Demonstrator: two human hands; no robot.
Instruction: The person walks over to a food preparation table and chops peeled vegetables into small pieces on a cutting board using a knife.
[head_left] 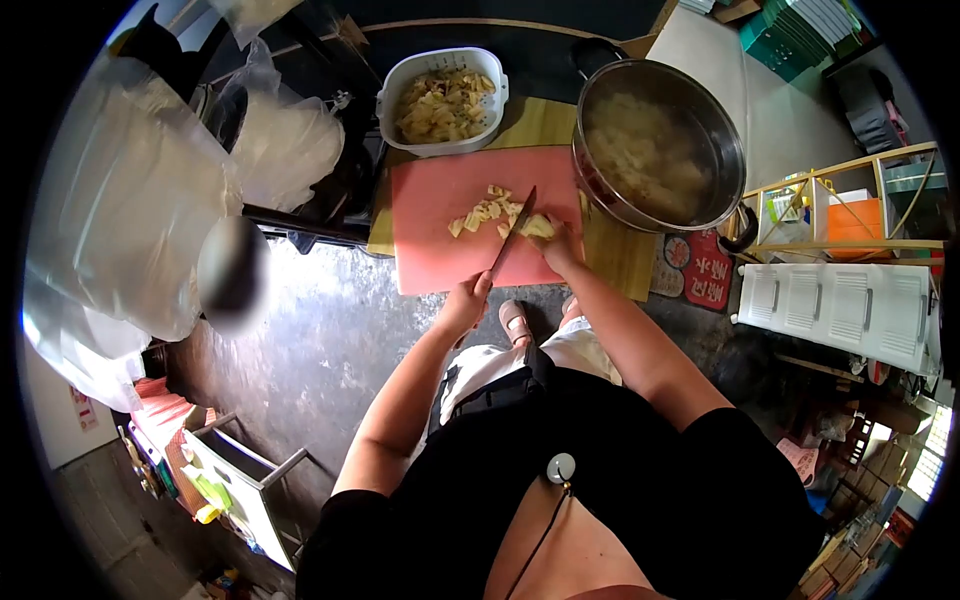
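My left hand (465, 303) is closed round the handle of a kitchen knife (514, 233), its blade slanting up and right over the pink cutting board (430, 265). The blade lies beside a pale yellowish piece of food (540, 226), whose kind I cannot make out. My right hand (562, 250) grips this piece from the right, with its fingers partly hidden. Left of the blade lie several cut pale chunks (480, 214) on the board.
A white basket (388, 108) of cut pieces stands behind the board. To the right, a large metal pot (735, 150) holds pale chunks in liquid. Both are on a wooden table (620, 262). Plastic bags (130, 190) hang at left; white drawers (835, 310) stand at right.
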